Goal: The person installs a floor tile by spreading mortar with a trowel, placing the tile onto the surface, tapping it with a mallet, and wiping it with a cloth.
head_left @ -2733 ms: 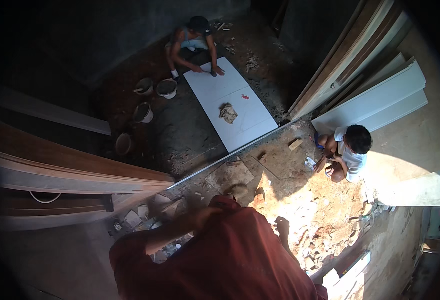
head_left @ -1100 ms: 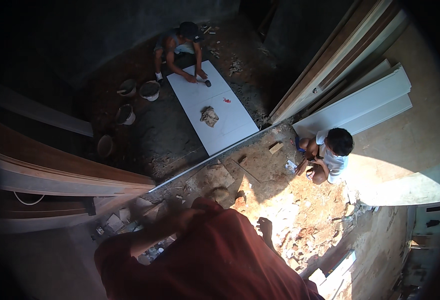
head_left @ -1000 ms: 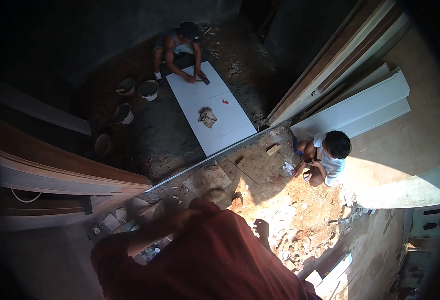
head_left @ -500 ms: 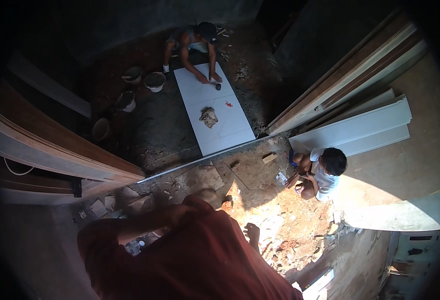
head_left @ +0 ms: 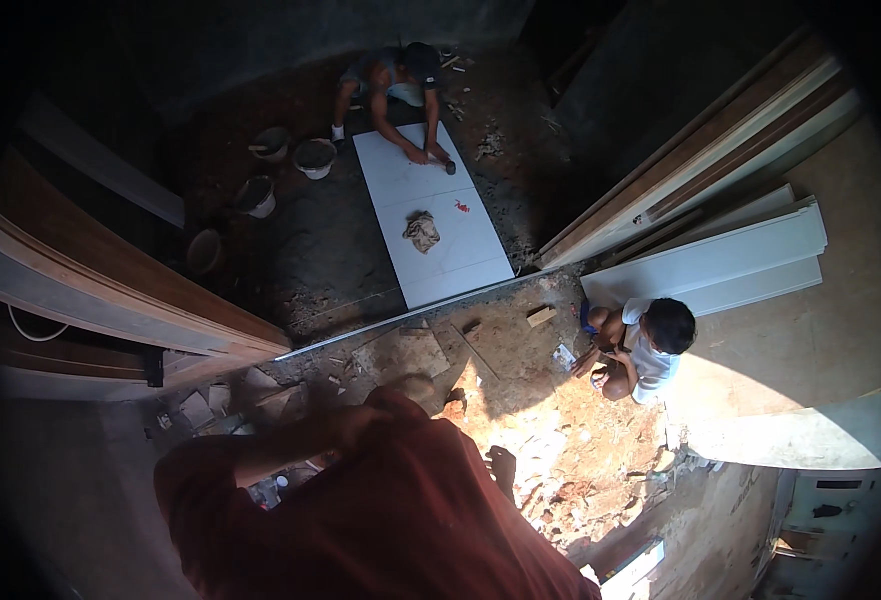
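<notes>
My left arm bends across the front of my dark red shirt (head_left: 360,510). My left hand (head_left: 362,424) rests at the upper part of the shirt, with its fingers lost in shadow and cloth. Beside my right side, low over sunlit rubble (head_left: 545,480), hangs my right hand (head_left: 501,464). Its fingers look loosely bent and slightly apart, and I see nothing in them. Across the metal strip (head_left: 360,332), a crouching co-worker (head_left: 385,85) leans over large white tiles (head_left: 450,262), both hands near a short dark mallet-like tool (head_left: 450,167).
A crumpled brown cloth (head_left: 421,231) and a small red mark (head_left: 461,206) are on the tiles. Several buckets (head_left: 314,158) stand left of them. Another person (head_left: 640,350) squats at right, near white panels (head_left: 730,250). A wood block (head_left: 539,316) and broken pieces litter the floor.
The co-worker's hands and the dark tool have shifted slightly right on the tile. The whole view has moved a little. My hands stay nearly where they were.
</notes>
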{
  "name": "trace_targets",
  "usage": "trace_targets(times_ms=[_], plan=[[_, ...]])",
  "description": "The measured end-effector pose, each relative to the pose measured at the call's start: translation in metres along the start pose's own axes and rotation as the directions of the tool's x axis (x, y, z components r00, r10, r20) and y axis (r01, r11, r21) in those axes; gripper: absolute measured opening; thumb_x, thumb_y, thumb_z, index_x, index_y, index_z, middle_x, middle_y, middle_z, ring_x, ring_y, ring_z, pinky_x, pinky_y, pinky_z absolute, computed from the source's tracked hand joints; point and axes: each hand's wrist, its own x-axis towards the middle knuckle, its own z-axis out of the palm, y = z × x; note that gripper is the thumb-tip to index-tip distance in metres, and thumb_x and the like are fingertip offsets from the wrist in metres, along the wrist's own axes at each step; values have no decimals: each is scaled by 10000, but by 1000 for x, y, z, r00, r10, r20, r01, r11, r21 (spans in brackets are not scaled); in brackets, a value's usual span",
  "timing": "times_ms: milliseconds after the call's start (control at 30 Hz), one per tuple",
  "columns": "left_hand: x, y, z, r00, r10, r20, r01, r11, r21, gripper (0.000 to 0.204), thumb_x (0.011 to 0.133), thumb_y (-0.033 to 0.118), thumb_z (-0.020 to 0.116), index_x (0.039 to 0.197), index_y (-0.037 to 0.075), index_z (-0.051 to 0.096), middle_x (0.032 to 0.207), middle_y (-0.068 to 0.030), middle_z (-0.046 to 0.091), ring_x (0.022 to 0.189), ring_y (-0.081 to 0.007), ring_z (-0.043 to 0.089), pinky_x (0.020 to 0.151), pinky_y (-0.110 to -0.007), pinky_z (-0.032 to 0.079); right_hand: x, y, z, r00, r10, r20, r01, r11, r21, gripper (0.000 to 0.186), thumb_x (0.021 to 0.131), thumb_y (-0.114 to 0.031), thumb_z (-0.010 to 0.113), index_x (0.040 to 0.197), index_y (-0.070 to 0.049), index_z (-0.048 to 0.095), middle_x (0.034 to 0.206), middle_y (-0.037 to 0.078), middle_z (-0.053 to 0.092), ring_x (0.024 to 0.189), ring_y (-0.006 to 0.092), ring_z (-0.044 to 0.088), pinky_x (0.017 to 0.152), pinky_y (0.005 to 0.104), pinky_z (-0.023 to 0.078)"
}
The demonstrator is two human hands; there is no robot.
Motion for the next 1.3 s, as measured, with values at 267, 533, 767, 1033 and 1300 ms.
trace_targets(times_ms=[267,533,767,1033,1300], plan=[[-29,2,22,1000,-16,-7,15,999,-41,307,822,324,484,1028,104,543,987,-68,579,918,-195,534,826,-386,401,0,2,0,998,42,-37,-40,998,42,150,768,-84,476,806,-32,611,703,78,598,551,149,595,423,234,420],[-24,1,15,999,7,-50,-9,1000,-27,317,813,333,498,1025,102,543,972,-64,576,918,-189,527,823,-387,402,1,0,2,998,53,39,-53,998,18,233,797,-110,477,991,1,543,799,100,585,568,144,559,473,247,449],[-26,1,14,999,-44,-8,43,998,-36,351,802,358,506,1045,108,533,1013,-60,564,954,-203,510,848,-412,376,-4,1,0,999,39,32,-40,999,33,230,801,-113,474,987,5,544,807,110,588,567,149,563,472,253,451],[-30,-1,14,1000,-30,5,30,999,-31,351,813,351,486,1067,112,526,1036,-61,556,978,-203,500,863,-416,367,-11,-2,5,1000,24,-2,-24,998,52,175,771,-99,487,883,-19,594,729,85,600,549,142,588,434,234,427],[-36,1,21,999,-11,-36,9,999,-41,341,825,330,471,1066,96,526,1030,-70,562,955,-207,516,854,-398,381,-4,0,7,1000,19,0,-19,1000,8,164,776,-87,491,883,-22,596,730,90,608,548,152,591,439,244,432]])
